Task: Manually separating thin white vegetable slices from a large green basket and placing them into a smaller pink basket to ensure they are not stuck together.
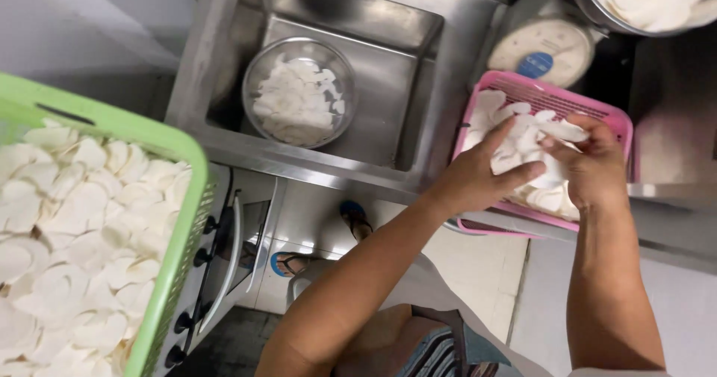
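A steel sink (418,71) held a round bowl (258,67) of white slices. A green basket (175,235) sat heaped at left. Over the pink basket (597,108) on the surface, the left hand (478,179) and right hand (594,172) each pinched white slices (523,134) between closed fingers.

A steel sink (418,86) is set in a steel counter (672,220) above pale floor tiles (478,272).
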